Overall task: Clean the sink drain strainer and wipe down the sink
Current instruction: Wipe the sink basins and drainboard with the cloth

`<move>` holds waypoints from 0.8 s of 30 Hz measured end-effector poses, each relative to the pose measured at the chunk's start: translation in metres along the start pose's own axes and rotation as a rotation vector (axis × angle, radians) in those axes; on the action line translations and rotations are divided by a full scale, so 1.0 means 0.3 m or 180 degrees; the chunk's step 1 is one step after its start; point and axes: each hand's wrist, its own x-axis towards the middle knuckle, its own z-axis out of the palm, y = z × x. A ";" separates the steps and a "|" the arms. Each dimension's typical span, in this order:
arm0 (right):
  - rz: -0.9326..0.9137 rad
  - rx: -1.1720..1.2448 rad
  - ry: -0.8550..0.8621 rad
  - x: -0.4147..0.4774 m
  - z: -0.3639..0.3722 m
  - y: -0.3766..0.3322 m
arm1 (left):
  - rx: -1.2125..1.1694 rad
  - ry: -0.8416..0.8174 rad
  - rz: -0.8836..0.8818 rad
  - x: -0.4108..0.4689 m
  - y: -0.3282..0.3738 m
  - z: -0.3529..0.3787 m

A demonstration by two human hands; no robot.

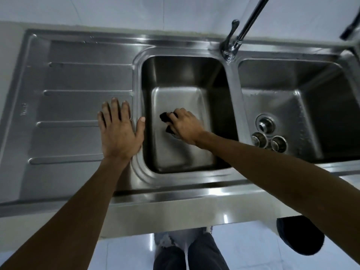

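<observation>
— Two basins in one steel sink (175, 184), with the faucet (231, 45) standing on the ridge between them at the back. Everything I mention, I'll place from that faucet.

— Start big, then.

— Left of the faucet and beyond the near basin lies the ribbed drainboard (78, 106). The left hand (120, 133) lies flat on it, fingers spread apart, gripping nothing, thumb at the basin's lip. Probably bracing.

— And the other?

— Below the faucet and slightly left, down in the left basin (181, 98), the right hand (185, 126) is closed over a dark scrub pad (165, 117), pressing it against the basin floor. The wiping looks under way.

— Where are the strainers?

— Right of the faucet and nearer the person, in the right basin (311, 106): a drain fitting (266, 123) with two strainer cups (269, 142) lying just beside it (whether they are clean yet, I can't tell).

— What could go wrong?

— My guess: the left basin's drain is hidden under the right hand, so if its strainer is out, loosened grit could wash straight down. Wet steel might also let the bracing palm slide.
</observation>
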 end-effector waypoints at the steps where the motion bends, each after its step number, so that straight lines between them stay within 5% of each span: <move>1: 0.0059 0.0068 0.0049 -0.033 -0.052 0.000 | -0.0061 0.0009 -0.0001 -0.003 0.005 -0.013; 7: 0.0164 0.0224 0.0156 -0.298 -0.252 -0.007 | -0.0020 0.0101 0.0504 -0.081 0.097 -0.058; 15: 0.0106 0.0284 0.0068 -0.565 -0.319 0.055 | -0.0717 -0.0015 0.0831 -0.283 0.523 -0.003; 24: 0.0332 0.0215 0.0252 -0.694 -0.389 0.547 | -0.0953 0.0175 0.0671 -0.190 0.990 0.143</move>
